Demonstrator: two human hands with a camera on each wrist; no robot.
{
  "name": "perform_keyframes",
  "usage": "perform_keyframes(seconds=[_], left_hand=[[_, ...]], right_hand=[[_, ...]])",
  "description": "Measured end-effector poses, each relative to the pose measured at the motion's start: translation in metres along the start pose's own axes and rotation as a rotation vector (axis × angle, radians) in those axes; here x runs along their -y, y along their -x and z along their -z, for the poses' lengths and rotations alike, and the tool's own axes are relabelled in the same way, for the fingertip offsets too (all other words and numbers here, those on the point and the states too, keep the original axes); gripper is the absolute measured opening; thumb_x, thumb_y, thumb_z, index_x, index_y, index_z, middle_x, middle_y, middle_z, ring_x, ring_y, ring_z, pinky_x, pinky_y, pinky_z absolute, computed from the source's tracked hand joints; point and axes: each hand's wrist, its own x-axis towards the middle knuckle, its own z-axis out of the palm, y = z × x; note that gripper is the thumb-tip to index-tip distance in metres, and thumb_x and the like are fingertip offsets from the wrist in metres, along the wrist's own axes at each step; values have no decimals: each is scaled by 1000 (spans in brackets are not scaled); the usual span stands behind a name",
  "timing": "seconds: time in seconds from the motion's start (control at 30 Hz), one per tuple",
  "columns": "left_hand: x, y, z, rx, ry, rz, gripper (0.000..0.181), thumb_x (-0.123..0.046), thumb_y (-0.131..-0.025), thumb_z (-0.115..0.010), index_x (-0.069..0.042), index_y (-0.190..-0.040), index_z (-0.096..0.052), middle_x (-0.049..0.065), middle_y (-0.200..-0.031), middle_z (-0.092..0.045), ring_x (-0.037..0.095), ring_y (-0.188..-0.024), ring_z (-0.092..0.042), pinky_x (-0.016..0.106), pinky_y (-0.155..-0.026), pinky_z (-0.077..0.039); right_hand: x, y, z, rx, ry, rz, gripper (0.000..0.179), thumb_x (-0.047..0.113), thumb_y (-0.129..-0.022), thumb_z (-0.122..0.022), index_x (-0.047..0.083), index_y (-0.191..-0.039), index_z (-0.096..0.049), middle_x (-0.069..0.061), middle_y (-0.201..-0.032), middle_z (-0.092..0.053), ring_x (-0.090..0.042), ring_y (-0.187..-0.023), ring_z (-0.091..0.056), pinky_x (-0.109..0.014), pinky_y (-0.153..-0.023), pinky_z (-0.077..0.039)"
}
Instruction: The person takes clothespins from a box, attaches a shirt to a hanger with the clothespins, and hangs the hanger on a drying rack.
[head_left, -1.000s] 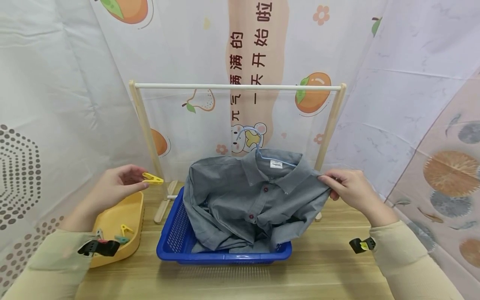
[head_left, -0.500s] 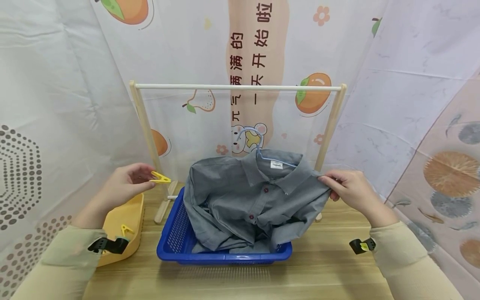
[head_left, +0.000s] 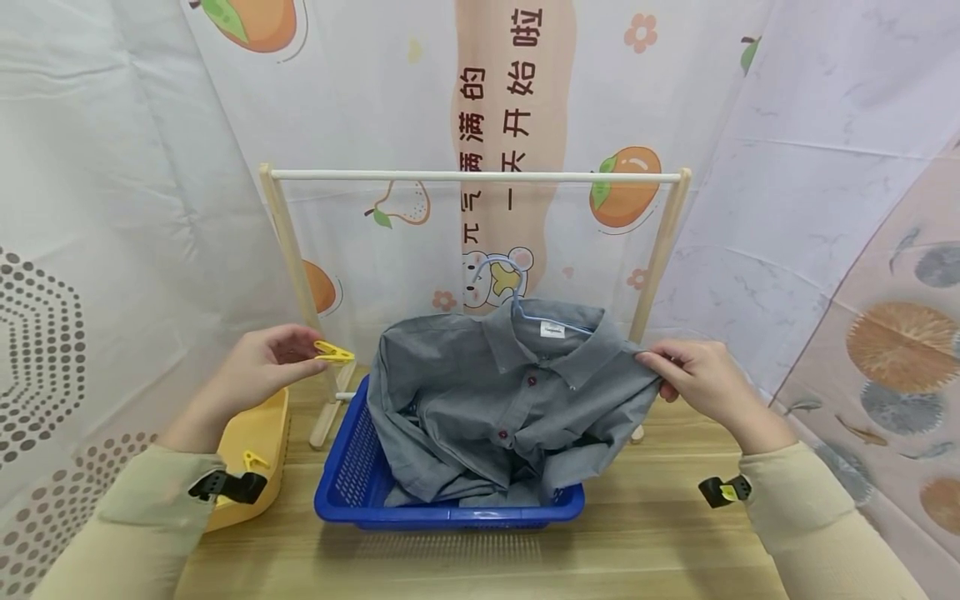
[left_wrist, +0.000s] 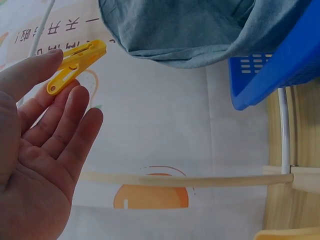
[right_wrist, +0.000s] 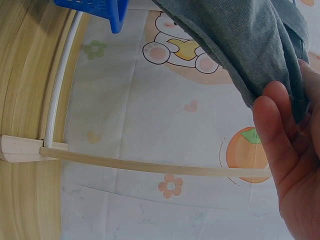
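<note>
Between thumb and fingers my left hand pinches a yellow clothespin, just left of the shirt and apart from it. The left wrist view shows the same clothespin pointing away from the thumb. A grey button-up shirt lies bunched in a blue basket, its collar raised. A light blue hanger sits inside the collar, its hook sticking up. At the right, my right hand pinches the shirt's shoulder. In the right wrist view the grey cloth runs between thumb and fingers.
Behind the basket stands a wooden rack with a white bar across its top. A yellow tray with a yellow clothespin in it is at the left, partly behind my left forearm. Printed curtains surround the wooden table.
My left hand has moved right with the yellow clothespin, closer to the shirt's left shoulder. My right hand keeps its pinch on the shirt, and the shirt and basket look unmoved.
</note>
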Motion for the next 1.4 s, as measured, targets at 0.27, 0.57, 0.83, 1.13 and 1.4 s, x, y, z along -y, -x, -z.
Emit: perform_keyframes(seconds=[0.27, 0.57, 0.83, 1.13, 1.4], left_hand=[[-3, -6, -8, -22, 30, 7, 33, -8, -90, -79, 2, -119, -67, 13, -98, -73, 9, -82, -70, 21, -70, -57], [-10, -14, -16, -42, -4, -3, 36, -13, -92, -78, -1, -124, -66, 12, -101, -74, 7, -86, -68, 20, -70, -56], [-14, -21, -25, -52, -1, -58, 36, -10, -92, -77, -3, -126, -69, 10, -97, -75, 10, -84, -70, 20, -69, -56], [-18, -27, -35, -42, -38, -61, 37, -16, -92, -78, -7, -127, -71, 5, -97, -75, 15, -86, -71, 23, -67, -55], [-24, -33, -41, -55, -76, -83, 36, -18, -92, -79, -9, -126, -71, 2, -97, -75, 16, -86, -71, 25, -65, -54]], right_hand=[[0, 0, 1, 5, 4, -8, 21, 21, -97, -72, 28, -77, -70, 21, -52, -55, 1, -47, -53, -22, -48, -41], [1, -1, 0, 12, -8, -10, 21, 21, -97, -72, 28, -78, -69, 20, -52, -55, 0, -48, -54, -23, -49, -42], [1, 0, -1, -3, -30, -8, 21, 19, -97, -73, 28, -78, -70, 20, -53, -55, 0, -47, -55, -21, -47, -42], [0, 0, -3, -3, -28, -13, 20, 19, -96, -73, 27, -78, -71, 20, -53, -56, 0, -47, -55, -20, -47, -42], [2, 0, -2, -5, -27, 1, 20, 18, -96, -73, 26, -78, -71, 19, -53, -56, 0, -47, -55, -20, -47, -42]])
